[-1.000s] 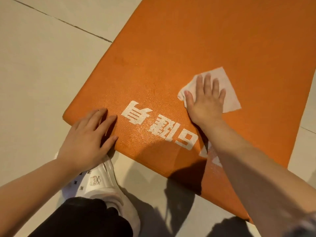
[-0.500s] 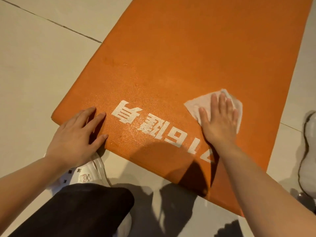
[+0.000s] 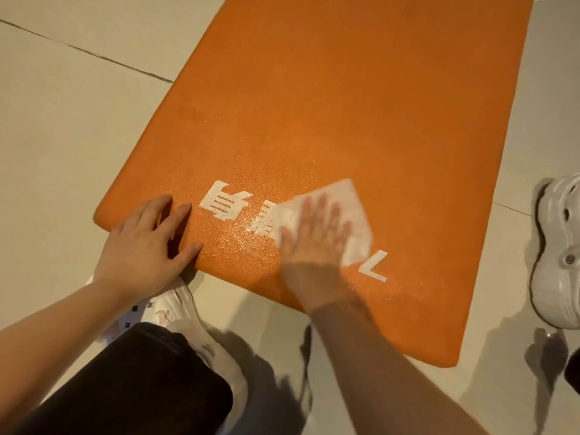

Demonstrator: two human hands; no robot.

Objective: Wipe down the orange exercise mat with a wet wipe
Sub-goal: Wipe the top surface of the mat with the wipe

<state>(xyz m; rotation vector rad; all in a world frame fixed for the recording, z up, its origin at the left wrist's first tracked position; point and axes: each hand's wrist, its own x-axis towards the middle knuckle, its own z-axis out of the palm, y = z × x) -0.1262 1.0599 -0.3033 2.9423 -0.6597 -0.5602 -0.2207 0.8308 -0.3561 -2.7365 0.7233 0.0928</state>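
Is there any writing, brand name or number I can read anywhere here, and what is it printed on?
White print on the orange mat, seen upside down: a blocky character, possibly Chinese, which I cannot read with certainty.
The middle of the print is covered by the wet wipe and the right hand.
"7": the last mark showing, read upside down.
White shoe: small dark marks, too small to read.
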